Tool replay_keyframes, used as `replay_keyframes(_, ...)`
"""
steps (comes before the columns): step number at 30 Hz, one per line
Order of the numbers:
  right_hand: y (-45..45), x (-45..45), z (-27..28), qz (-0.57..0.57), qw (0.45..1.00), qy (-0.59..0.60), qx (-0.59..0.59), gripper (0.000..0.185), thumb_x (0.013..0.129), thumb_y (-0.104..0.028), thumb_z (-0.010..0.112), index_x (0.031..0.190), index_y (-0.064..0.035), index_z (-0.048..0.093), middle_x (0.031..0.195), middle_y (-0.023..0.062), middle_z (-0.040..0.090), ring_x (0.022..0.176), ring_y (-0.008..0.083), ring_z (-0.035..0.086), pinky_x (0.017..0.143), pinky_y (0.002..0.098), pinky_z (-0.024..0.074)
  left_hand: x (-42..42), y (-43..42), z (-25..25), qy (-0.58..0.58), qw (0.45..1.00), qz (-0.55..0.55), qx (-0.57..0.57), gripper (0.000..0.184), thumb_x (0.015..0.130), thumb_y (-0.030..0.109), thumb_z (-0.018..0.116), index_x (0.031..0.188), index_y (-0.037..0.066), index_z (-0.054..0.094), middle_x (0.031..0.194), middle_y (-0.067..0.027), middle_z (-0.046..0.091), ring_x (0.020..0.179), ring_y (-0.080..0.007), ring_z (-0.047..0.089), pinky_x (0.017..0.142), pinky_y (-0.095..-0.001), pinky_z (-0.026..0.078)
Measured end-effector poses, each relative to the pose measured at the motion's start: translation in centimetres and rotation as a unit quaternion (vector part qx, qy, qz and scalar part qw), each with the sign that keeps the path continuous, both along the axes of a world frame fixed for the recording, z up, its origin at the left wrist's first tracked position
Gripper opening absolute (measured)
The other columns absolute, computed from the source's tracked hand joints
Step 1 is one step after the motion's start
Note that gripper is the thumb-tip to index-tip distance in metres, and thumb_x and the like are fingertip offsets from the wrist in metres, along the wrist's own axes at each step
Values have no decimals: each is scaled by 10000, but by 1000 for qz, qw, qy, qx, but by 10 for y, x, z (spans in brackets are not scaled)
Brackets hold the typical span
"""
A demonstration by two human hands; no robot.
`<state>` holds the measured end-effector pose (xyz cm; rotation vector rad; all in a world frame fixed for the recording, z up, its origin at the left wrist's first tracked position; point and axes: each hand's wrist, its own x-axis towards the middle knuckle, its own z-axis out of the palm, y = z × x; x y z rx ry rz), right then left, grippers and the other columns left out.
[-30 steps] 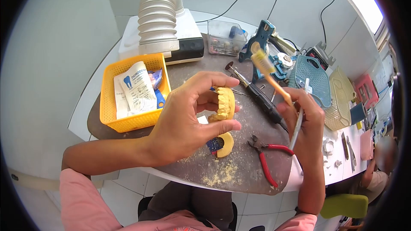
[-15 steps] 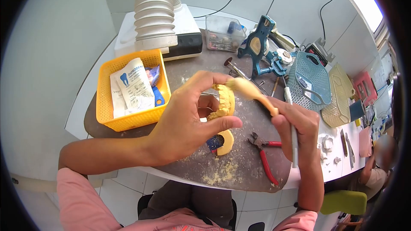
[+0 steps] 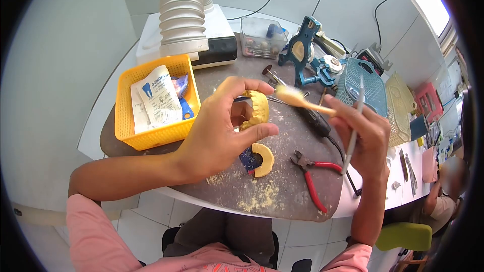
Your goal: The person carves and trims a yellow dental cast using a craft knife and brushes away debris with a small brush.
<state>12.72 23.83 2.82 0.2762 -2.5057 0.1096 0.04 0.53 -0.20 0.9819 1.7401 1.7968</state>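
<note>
So the left hand (image 3: pixel 209 128) has a yellow dental cast (image 3: pixel 260 109) pinched between thumb and fingers, held up above the brown work surface (image 3: pixel 297 204). The right hand (image 3: pixel 369 133) grips a brush (image 3: pixel 306 103) plus a skinny grey tool (image 3: pixel 349 153), bristles near the cast. Red-handled cutters (image 3: pixel 312 186) and a curved yellow piece (image 3: pixel 266 161) sit below, with yellowish crumbs (image 3: pixel 259 197) scattered around.

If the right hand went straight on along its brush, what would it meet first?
Likely the upper fingertip of the left hand, by the yellow dental model; the brush in the right hand would make the contact. Depth is unclear in this single view.
</note>
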Motion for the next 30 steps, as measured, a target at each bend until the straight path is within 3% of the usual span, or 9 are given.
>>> replay_keyframes(4,-6,2,3,55,995,-23,-83,316,831,-161,770,1139,-103,735,656,66,636,507,121,548,456,284,399,-1,1,-5,68,995,-40,57,571,858,40,747,1331,44,429,1226,-75,486,1051,-91,575,895,-246,507)
replay_keyframes(10,-19,-9,-12,-87,981,65,-161,228,875,-119,720,1096,-67,728,645,88,618,527,130,559,489,292,420,3,-1,-3,62,997,-33,37,660,901,-34,621,1461,57,284,1188,-59,394,971,-68,507,877,-230,454)
replay_keyframes(18,-30,-7,-17,89,984,-48,-145,165,897,-115,688,1047,-57,726,676,114,631,532,186,601,475,338,445,2,-2,-7,104,993,-5,48,727,842,-56,586,1480,58,256,1180,-79,407,893,-48,466,788,-186,423)
replay_keyframes(19,-26,-6,-14,13,994,-35,-107,152,893,-128,698,1023,-54,727,700,124,653,548,213,632,492,362,474,2,-2,-8,130,991,8,34,731,836,-49,593,1478,58,259,1168,-77,420,876,-42,456,777,-183,422)
replay_keyframes(20,-22,-10,-19,-19,995,32,-94,166,892,-144,712,1019,-37,725,666,96,630,523,161,584,474,315,440,3,-3,-8,126,991,7,34,731,836,-49,593,1478,58,259,1168,-77,420,876,-42,456,777,-183,422)
replay_keyframes(24,-23,-3,-6,-42,973,-3,-229,246,875,-163,747,1057,-4,705,612,37,573,508,93,481,480,240,369,4,-1,-4,118,993,-12,29,723,839,-30,641,1461,56,281,1147,-60,466,864,-32,473,757,-174,432)
replay_keyframes(26,-40,-2,-4,5,942,-55,-330,348,825,-119,789,1146,-27,692,667,33,619,548,100,508,517,240,403,4,1,-5,98,994,-38,26,759,838,-4,682,1469,60,265,1206,-72,464,941,-42,519,782,-185,450)
replay_keyframes(27,-42,-8,-13,60,946,-31,-317,366,812,-99,792,1160,-48,693,726,45,647,593,113,540,545,257,431,9,6,-6,28,996,-49,70,703,847,3,690,1444,56,323,1321,-112,432,1095,-74,521,830,-203,464)
replay_keyframes(30,-51,-11,-11,96,956,-45,-273,380,807,-52,770,1178,-88,698,893,80,699,722,153,606,643,302,497,14,6,0,97,993,-58,45,627,858,-8,675,1408,40,379,1394,-136,388,1198,-115,484,863,-229,474)
